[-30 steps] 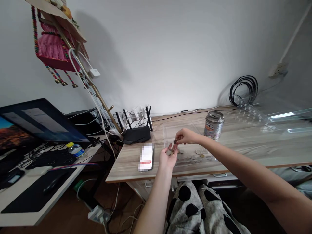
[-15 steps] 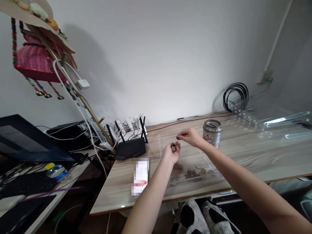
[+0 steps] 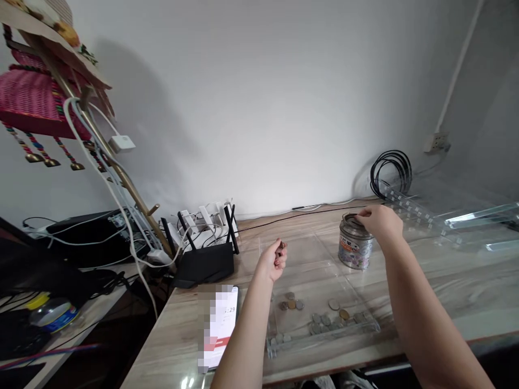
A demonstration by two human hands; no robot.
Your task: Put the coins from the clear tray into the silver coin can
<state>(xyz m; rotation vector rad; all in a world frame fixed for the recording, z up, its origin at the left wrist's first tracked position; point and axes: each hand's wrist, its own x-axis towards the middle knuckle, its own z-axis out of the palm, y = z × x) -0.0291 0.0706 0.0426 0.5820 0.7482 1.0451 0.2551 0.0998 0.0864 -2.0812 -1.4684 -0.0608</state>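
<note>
My left hand (image 3: 272,260) is curled closed above the table, with a bit of a coin (image 3: 281,246) showing between its fingers. My right hand (image 3: 380,221) reaches over the top of a round metal tin (image 3: 355,249) with a printed label. Its fingers are pinched at the slot in the lid, and whatever they hold is hidden. Below my left hand, a clear plastic tray (image 3: 320,340) sits on the table. Loose silver coins (image 3: 320,321) and a brass-coloured coin (image 3: 344,314) lie in small groups in it.
A phone (image 3: 221,327) lies left of my left forearm. Behind it stands a black router (image 3: 206,265) with antennas and cables. A coiled black cable (image 3: 390,173) leans on the wall, beside clear plastic panels (image 3: 478,216). A bottle (image 3: 54,314) lies at the far left.
My right hand has gone from beside my left hand to the tin's lid. My left hand's fingers have closed over the coins in its palm. The view has shifted slightly.
</note>
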